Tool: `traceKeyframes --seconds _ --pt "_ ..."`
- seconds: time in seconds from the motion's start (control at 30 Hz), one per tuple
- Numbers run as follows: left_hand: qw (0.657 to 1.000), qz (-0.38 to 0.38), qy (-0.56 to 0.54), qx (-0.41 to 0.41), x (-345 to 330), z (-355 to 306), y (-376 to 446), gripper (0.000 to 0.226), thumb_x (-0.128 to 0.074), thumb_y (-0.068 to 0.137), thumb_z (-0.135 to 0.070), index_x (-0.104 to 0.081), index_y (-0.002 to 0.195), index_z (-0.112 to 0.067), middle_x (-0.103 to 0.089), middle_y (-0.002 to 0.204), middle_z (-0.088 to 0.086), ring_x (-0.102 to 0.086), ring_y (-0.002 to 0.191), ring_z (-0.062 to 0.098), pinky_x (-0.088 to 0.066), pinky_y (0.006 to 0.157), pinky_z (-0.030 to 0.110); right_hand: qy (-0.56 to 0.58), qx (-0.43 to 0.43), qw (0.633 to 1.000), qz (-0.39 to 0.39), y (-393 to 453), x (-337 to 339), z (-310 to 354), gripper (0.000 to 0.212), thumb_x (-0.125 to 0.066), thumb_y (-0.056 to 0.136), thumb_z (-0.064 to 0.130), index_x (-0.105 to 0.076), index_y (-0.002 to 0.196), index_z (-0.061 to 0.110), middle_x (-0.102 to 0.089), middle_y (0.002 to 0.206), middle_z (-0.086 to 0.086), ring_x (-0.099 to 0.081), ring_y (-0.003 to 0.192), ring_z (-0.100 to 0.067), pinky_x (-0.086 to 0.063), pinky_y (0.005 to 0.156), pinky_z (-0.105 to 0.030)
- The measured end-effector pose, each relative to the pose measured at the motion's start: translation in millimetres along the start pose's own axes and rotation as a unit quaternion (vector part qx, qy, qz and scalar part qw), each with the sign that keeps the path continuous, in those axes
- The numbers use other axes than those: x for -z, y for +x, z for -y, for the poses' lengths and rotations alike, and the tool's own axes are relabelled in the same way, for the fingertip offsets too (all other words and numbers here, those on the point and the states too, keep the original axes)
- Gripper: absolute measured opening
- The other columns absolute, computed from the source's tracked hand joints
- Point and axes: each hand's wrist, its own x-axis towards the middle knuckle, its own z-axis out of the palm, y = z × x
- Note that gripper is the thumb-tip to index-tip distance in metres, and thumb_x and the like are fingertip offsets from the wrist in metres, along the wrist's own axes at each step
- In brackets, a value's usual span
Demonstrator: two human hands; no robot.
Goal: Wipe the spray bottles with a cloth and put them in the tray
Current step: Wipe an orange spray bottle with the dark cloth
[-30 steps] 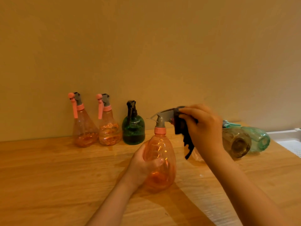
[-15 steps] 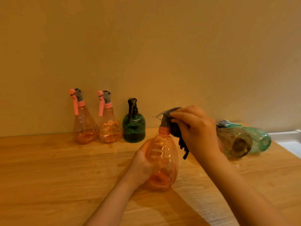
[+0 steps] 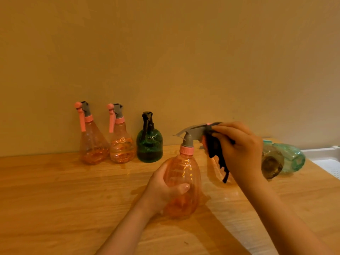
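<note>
My left hand (image 3: 162,186) grips the belly of an orange spray bottle (image 3: 184,183) that stands upright on the wooden table (image 3: 55,199). Its grey spray head (image 3: 191,134) points left. My right hand (image 3: 241,150) pinches a dark cloth (image 3: 216,153) against the back of that spray head; a strip of cloth hangs down. The white tray (image 3: 329,153) shows at the right edge. Two bottles lie on their sides beside it, a brownish one (image 3: 272,161) and a teal one (image 3: 292,157).
Against the beige wall stand two orange bottles (image 3: 93,142) (image 3: 122,144) with pink triggers and a dark green bottle (image 3: 149,144) with a black head. Bare wooden tabletop stretches left and in front of my hands.
The cloth in my right hand slid from the top of the spray head to its rear end. The held bottle's head is uncovered again and points left. My left hand kept its grip.
</note>
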Motion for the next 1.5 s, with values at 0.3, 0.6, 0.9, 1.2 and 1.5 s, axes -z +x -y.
traceKeyframes --seconds 0.3,0.6,0.9,1.2,1.5 --pt "0.999 0.020 -0.024 0.025 9 1 0 0.085 -0.076 0.046 -0.037 -0.049 0.125 -0.023 -0.070 0.110 0.001 -0.067 0.104 0.017 -0.055 0.078 0.026 0.022 0.014 1.000 0.009 -13 -11 1 0.012 -0.065 0.073 -0.002 -0.072 0.082 0.001 -0.068 0.084 -0.009 -0.058 0.082 -0.012 -0.046 0.076 -0.012" --pt "0.998 -0.007 -0.058 0.019 17 0 1 0.092 -0.076 0.050 -0.040 -0.042 0.135 -0.032 -0.062 0.123 0.000 -0.063 0.111 0.016 -0.055 0.079 0.028 0.106 -0.046 0.993 0.000 -31 -15 14 0.011 -0.065 0.076 0.008 -0.073 0.083 0.005 -0.062 0.087 0.006 -0.059 0.083 -0.003 -0.045 0.078 -0.008" --pt "0.999 -0.040 0.036 0.002 14 7 3 0.094 -0.080 0.041 -0.041 -0.043 0.127 -0.033 -0.061 0.121 -0.004 -0.062 0.109 0.010 -0.055 0.084 0.027 0.172 -0.091 0.979 -0.051 -23 -2 24 0.021 -0.066 0.073 0.000 -0.070 0.087 0.015 -0.066 0.085 0.009 -0.063 0.080 -0.002 -0.047 0.075 -0.013" --pt "0.999 -0.050 0.010 -0.002 15 6 3 0.086 -0.081 0.042 -0.038 -0.048 0.121 -0.030 -0.064 0.115 -0.006 -0.064 0.104 0.005 -0.053 0.079 0.021 0.130 -0.026 0.991 0.002 14 -7 30 0.015 -0.065 0.075 -0.003 -0.073 0.084 0.005 -0.062 0.087 0.005 -0.058 0.085 -0.003 -0.044 0.079 -0.007" --pt "0.999 -0.026 -0.020 0.004 15 7 2 0.086 -0.075 0.040 -0.029 -0.046 0.122 -0.026 -0.060 0.117 0.002 -0.066 0.098 0.004 -0.054 0.071 0.019 0.104 -0.027 0.994 -0.017 -5 2 21 0.014 -0.065 0.073 -0.004 -0.073 0.081 0.004 -0.063 0.086 0.004 -0.060 0.083 -0.006 -0.045 0.078 -0.008"
